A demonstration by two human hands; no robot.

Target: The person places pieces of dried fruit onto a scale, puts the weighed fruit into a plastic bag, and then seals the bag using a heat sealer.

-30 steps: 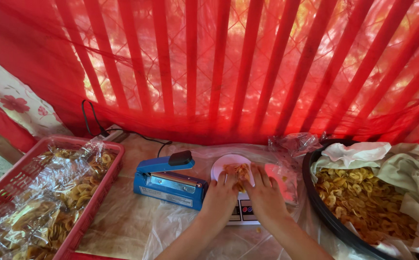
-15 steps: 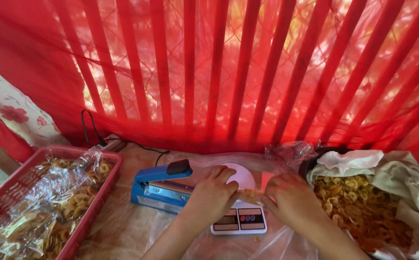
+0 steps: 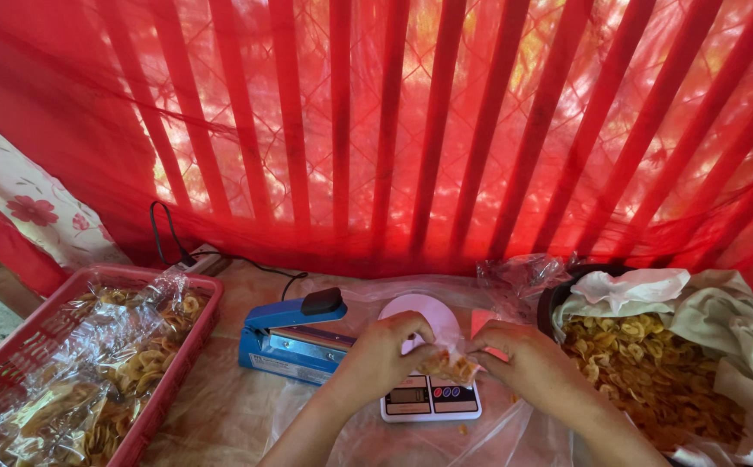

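Strong backlight thru the red curtain (image 3: 376,130): sun behind it, bars showing as dark stripes w/ bright orange-white patches between. Whole frame has a heavy red/pink cast, incl. the table (image 3: 221,406) and skin. Foreground moderately lit, soft, no hard shadows. Some glare off clear plastic bags (image 3: 91,363) in the basket at left. Centre fairly sharp; left hand (image 3: 385,350) and right hand (image 3: 523,363) slightly soft (prob. motion blur). Wide-angle lens: bars fan outward and bend near the edges. Highlights behind the curtain blown out.
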